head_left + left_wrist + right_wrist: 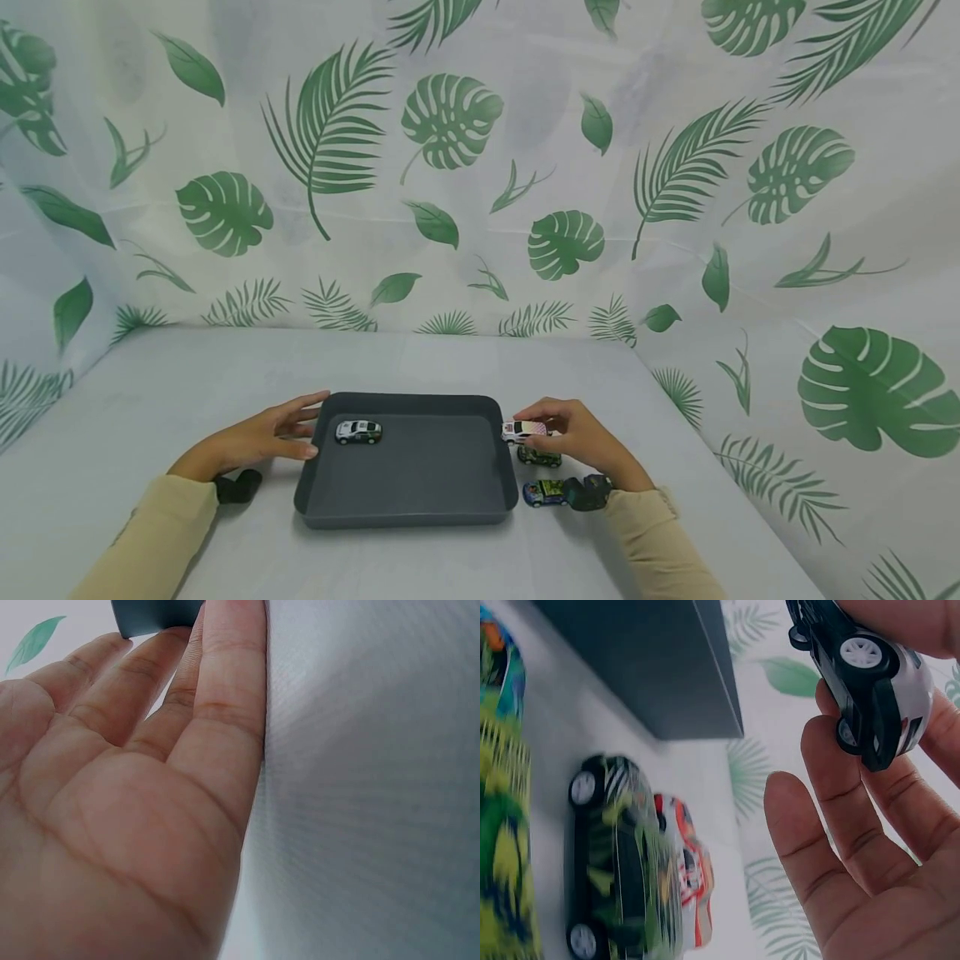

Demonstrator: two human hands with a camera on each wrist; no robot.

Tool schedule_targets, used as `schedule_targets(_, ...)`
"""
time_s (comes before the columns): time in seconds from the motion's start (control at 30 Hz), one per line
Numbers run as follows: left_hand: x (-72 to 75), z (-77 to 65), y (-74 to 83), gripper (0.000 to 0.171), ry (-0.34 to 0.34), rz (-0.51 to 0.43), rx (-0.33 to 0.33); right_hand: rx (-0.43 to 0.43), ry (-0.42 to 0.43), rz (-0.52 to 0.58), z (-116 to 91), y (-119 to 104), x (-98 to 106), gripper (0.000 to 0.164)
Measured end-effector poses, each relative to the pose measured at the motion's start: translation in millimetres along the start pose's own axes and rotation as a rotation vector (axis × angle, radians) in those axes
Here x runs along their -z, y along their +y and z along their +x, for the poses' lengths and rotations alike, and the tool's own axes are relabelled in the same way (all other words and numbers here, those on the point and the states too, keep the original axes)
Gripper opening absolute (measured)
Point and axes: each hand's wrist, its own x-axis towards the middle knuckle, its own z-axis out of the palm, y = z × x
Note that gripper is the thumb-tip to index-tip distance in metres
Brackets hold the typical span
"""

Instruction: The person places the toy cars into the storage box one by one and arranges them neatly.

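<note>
My right hand point(573, 429) pinches a white and pink toy car point(523, 431) between thumb and fingers, just off the right rim of a dark grey tray point(405, 518). In the right wrist view, the held car's wheels and dark underside point(859, 694) show. My left hand point(262, 437) is at the tray's left side, fingers extended, fingertips touching its edge. Inside the tray, at the upper left, stands a white toy car point(358, 432) with dark green markings.
Right of the tray stand a green camouflage toy car point(542, 457) and a blue and yellow-green one point(543, 493). A red and white car point(694, 874) sits behind the camouflage one. Leaf-printed white cloth point(465, 192) rises behind the white table surface point(465, 358).
</note>
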Motion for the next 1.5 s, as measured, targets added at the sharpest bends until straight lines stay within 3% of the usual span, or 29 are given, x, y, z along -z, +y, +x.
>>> schedule_targets(1.13, 1.2, 0.9, -2.4, 0.103, -0.002, -0.016, 0.001, 0.025, -0.058, 0.034, 27, -31, -44, 0.033)
schedule_targets(1.5, 1.9, 1.6, -2.1, 0.103, -0.004, -0.017, 0.002, -0.071, -0.032, 0.049, 35, -41, -61, 0.035)
